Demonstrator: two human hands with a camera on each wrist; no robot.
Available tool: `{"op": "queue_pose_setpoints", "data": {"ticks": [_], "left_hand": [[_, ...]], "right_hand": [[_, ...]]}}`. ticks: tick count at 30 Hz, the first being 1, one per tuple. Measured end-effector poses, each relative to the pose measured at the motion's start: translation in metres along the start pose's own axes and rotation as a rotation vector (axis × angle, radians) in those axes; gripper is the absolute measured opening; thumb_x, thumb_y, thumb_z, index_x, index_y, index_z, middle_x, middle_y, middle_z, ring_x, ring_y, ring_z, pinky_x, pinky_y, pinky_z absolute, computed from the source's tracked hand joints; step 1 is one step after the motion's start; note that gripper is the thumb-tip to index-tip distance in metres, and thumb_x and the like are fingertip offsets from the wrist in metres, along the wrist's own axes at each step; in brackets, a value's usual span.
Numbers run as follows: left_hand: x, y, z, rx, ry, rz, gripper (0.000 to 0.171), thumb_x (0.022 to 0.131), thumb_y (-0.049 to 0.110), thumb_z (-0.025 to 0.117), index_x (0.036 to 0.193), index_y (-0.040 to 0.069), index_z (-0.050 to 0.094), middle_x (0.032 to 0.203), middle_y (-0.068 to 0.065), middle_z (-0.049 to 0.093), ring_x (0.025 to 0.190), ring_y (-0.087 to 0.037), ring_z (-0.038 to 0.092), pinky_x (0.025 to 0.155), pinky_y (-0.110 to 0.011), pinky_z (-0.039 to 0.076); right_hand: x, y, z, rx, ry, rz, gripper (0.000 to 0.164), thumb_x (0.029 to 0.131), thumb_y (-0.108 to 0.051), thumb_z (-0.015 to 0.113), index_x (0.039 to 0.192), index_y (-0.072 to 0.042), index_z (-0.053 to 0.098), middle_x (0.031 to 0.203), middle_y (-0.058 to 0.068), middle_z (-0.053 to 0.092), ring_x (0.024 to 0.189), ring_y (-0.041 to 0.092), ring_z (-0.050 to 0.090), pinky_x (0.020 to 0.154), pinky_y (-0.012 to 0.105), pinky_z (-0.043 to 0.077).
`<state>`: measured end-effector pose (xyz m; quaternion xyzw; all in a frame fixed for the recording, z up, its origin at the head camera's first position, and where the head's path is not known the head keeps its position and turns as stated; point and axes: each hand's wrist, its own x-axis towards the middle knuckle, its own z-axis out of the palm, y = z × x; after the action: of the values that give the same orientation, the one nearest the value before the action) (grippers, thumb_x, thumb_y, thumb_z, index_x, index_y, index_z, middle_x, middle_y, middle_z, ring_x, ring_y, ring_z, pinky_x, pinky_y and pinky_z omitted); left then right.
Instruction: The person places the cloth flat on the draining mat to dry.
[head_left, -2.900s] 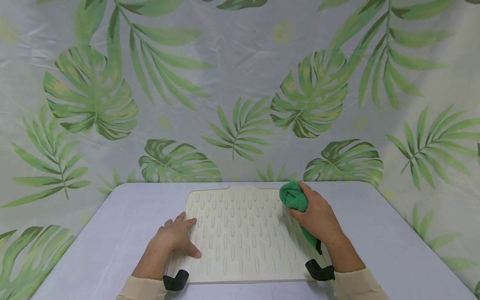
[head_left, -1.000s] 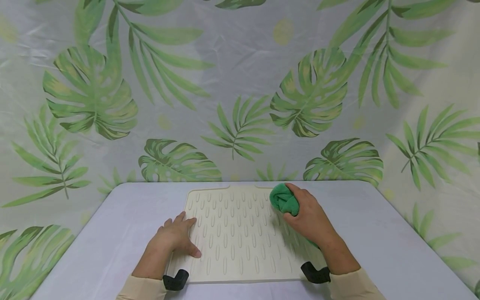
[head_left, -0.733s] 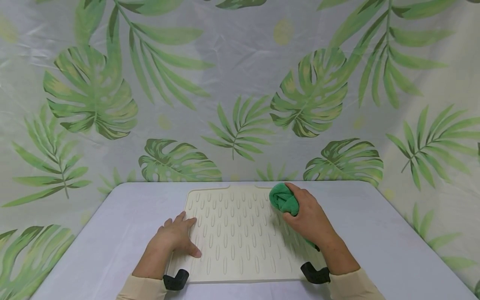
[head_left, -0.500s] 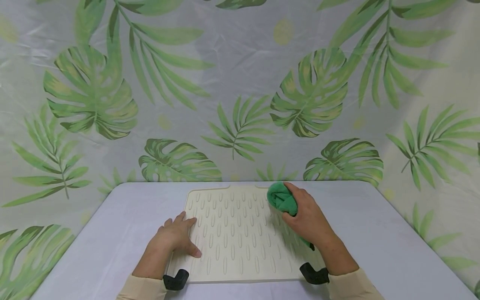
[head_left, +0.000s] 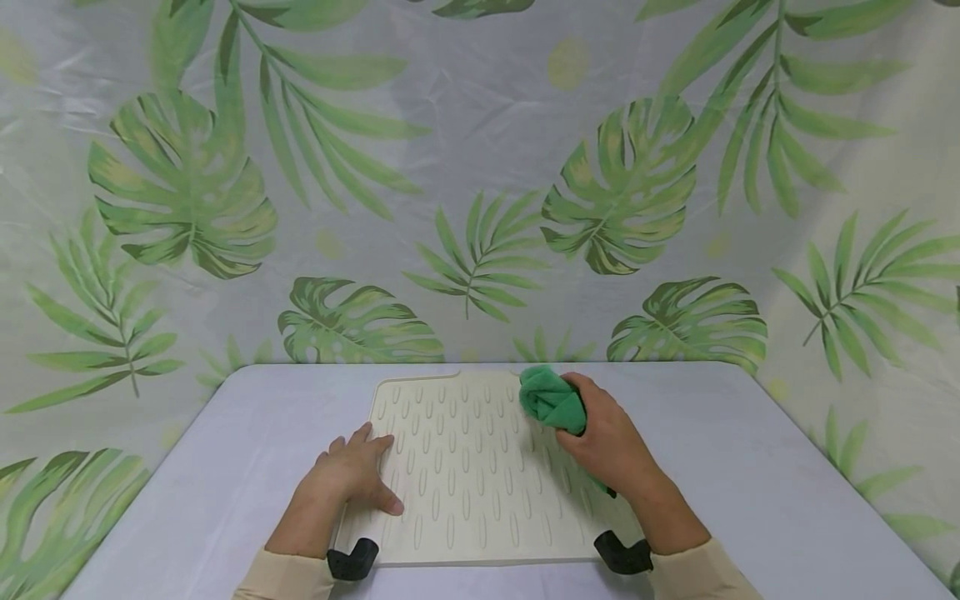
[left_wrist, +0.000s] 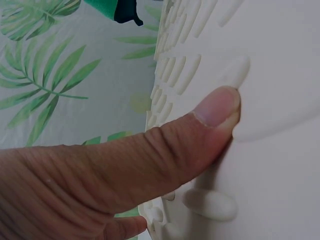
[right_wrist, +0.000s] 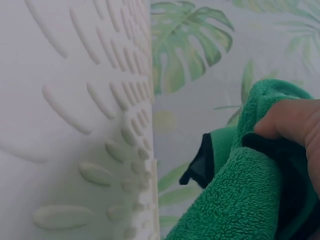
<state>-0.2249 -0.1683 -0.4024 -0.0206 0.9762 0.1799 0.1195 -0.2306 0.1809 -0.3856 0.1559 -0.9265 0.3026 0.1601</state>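
A cream mat with rows of raised oval ridges (head_left: 465, 467) lies flat on the table. My left hand (head_left: 348, 475) rests on its left side with spread fingers; in the left wrist view the thumb (left_wrist: 217, 112) presses between ridges. My right hand (head_left: 611, 433) grips a bunched green towel (head_left: 551, 400) over the mat's far right part. In the right wrist view, the towel (right_wrist: 230, 200) shows fluffy pile and a dark edging, pinched under the thumb (right_wrist: 285, 120). Whether the towel touches the mat is hard to tell.
The white-covered table (head_left: 750, 483) extends on both sides of the mat. Behind it hangs a leaf-patterned curtain (head_left: 480, 167). Black wrist mounts (head_left: 352, 560) sit beside the beige sleeves, over the mat's near corners.
My right hand has moved steadily left across the mat's far right part, carrying the green towel along. My left hand has stayed in place, and the mat has not shifted.
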Motion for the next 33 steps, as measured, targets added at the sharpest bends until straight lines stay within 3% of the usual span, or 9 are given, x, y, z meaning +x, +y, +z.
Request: {"op": "queue_pose_setpoints", "data": {"ticks": [9, 17, 28, 33], "left_hand": [[0.001, -0.001, 0.0, -0.004, 0.003, 0.004, 0.113, 0.05, 0.041, 0.1, 0.149, 0.015, 0.054, 0.166, -0.022, 0.028, 0.146, -0.06, 0.027, 0.111, -0.076, 0.031], [-0.001, 0.0, -0.001, 0.004, 0.006, 0.004, 0.113, 0.05, 0.041, 0.1, 0.149, 0.016, 0.053, 0.166, -0.022, 0.029, 0.145, -0.062, 0.027, 0.11, -0.077, 0.033], [0.0, 0.0, 0.0, 0.011, 0.008, 0.009, 0.113, 0.05, 0.042, 0.1, 0.149, 0.015, 0.053, 0.166, -0.023, 0.029, 0.145, -0.063, 0.026, 0.11, -0.078, 0.032], [0.0, 0.0, -0.001, 0.015, 0.006, 0.011, 0.113, 0.05, 0.043, 0.1, 0.149, 0.014, 0.053, 0.166, -0.023, 0.029, 0.145, -0.063, 0.026, 0.11, -0.078, 0.032]], "right_hand": [[0.001, -0.003, 0.01, -0.029, 0.091, -0.21, 0.059, 0.079, 0.001, 0.083, 0.133, -0.009, 0.061, 0.133, 0.012, 0.061, 0.122, 0.032, 0.06, 0.097, 0.052, 0.055], [-0.002, -0.005, 0.013, -0.047, 0.083, -0.189, 0.061, 0.079, 0.0, 0.084, 0.135, -0.011, 0.061, 0.129, 0.012, 0.056, 0.116, 0.031, 0.06, 0.094, 0.05, 0.056], [-0.002, -0.007, 0.015, -0.108, 0.109, -0.25, 0.06, 0.075, -0.003, 0.089, 0.13, -0.015, 0.067, 0.125, 0.008, 0.066, 0.124, 0.037, 0.054, 0.099, 0.055, 0.052], [-0.004, -0.011, 0.017, -0.107, 0.091, -0.241, 0.062, 0.074, -0.004, 0.09, 0.13, -0.017, 0.067, 0.126, 0.006, 0.066, 0.12, 0.034, 0.055, 0.095, 0.051, 0.053]]}}
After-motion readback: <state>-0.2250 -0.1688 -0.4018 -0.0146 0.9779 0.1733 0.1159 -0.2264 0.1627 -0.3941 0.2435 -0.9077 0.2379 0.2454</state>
